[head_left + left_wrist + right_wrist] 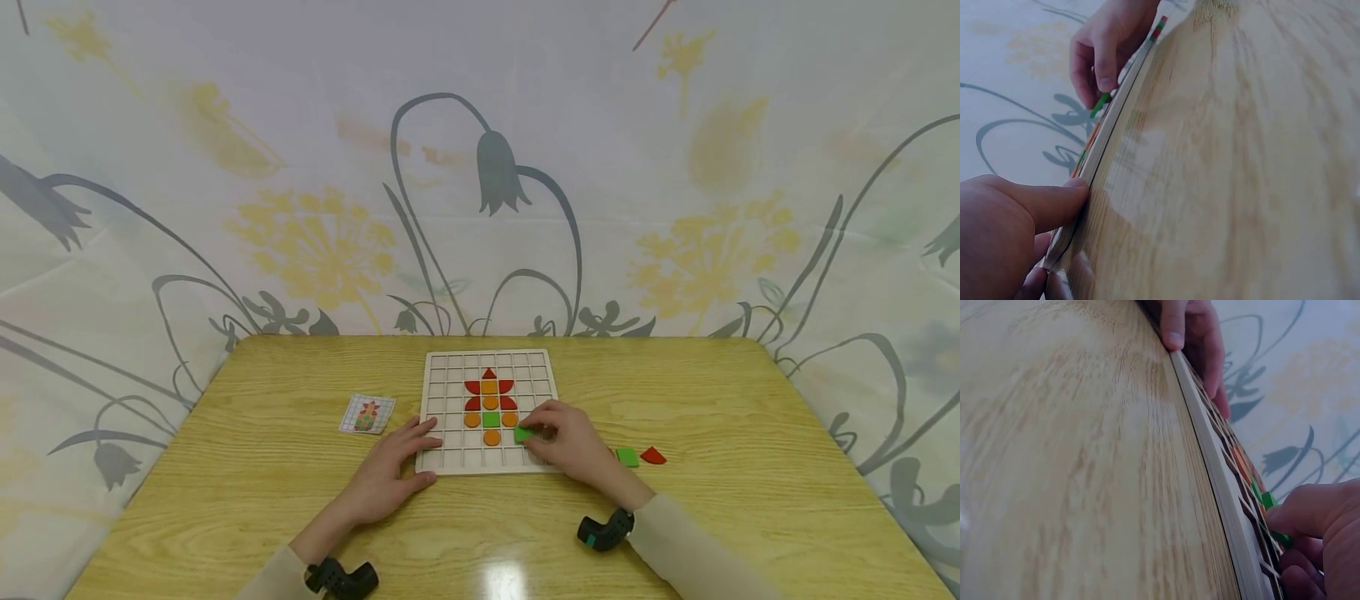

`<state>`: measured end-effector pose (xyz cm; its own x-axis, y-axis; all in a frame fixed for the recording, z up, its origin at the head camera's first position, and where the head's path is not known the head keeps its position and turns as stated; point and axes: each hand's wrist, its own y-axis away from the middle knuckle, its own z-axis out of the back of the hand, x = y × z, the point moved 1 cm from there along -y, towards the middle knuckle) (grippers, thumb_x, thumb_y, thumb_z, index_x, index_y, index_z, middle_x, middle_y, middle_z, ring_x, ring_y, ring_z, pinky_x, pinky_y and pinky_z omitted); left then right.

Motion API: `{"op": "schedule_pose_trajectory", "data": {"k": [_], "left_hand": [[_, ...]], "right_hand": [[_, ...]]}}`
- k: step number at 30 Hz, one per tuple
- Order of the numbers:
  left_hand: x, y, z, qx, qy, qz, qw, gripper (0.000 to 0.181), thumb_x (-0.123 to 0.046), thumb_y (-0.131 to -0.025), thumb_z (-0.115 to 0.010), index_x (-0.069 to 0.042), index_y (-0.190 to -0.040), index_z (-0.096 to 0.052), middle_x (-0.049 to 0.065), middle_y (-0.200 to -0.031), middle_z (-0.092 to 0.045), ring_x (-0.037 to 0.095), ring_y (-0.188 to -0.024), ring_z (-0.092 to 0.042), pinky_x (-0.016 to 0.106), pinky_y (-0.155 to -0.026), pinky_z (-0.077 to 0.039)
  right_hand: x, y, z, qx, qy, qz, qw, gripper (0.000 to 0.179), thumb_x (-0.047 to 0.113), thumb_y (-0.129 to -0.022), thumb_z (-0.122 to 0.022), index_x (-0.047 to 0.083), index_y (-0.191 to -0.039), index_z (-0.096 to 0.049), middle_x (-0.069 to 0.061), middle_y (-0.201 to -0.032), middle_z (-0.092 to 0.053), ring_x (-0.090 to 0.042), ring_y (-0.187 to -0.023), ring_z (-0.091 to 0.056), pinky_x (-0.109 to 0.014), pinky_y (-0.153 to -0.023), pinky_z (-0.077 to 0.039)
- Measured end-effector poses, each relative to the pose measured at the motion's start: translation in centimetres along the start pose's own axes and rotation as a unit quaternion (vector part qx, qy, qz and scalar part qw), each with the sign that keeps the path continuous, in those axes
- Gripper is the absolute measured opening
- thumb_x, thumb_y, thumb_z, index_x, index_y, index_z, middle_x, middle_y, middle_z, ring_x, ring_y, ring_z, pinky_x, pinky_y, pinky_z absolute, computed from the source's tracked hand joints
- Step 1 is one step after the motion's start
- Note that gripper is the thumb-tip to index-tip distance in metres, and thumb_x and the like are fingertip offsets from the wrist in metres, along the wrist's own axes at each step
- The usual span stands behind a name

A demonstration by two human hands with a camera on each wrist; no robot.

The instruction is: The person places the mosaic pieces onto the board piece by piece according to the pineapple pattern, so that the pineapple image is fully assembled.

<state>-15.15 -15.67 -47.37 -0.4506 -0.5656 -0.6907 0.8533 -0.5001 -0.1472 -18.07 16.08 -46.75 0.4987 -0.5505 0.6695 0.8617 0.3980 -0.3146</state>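
Observation:
A pale wooden grid board (453, 458) lies on the table. Set in its squares are several red pieces, several orange discs (491, 437), an orange square (489, 387) and a green square (491, 419). My right hand (564, 440) pinches another green square tile (522, 434) between thumb and fingers, low over the board, right of the lowest disc. In the right wrist view the thumb partly covers this tile (1269, 500). My left hand (386, 471) rests at the board's front left corner, fingers stretched onto the grid and thumb (1063, 203) against the front edge.
Right of the board lie a loose green square (627, 457) and a red fan-shaped piece (653, 455), with another red piece partly behind my right hand. A small printed pattern card (367, 414) lies left of the board. A flower-printed cloth (480, 250) hangs behind the table.

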Motion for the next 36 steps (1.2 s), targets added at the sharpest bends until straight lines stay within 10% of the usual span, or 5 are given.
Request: {"op": "schedule_pose_trajectory", "data": {"k": [36], "left_hand": [[-0.13, -0.02, 0.04, -0.001, 0.0, -0.002, 1.0, 0.044, -0.021, -0.093, -0.071, -0.012, -0.135, -0.063, 0.006, -0.157, -0.039, 0.034, -0.148, -0.022, 0.066, -0.112, -0.017]], "right_hand": [[0.19, -0.12, -0.97, 0.015, -0.04, -0.007, 0.999, 0.009, 0.013, -0.087, -0.078, 0.012, -0.096, -0.08, 0.003, -0.104, -0.066, -0.011, -0.086, -0.06, -0.026, -0.072, -0.051]]}}
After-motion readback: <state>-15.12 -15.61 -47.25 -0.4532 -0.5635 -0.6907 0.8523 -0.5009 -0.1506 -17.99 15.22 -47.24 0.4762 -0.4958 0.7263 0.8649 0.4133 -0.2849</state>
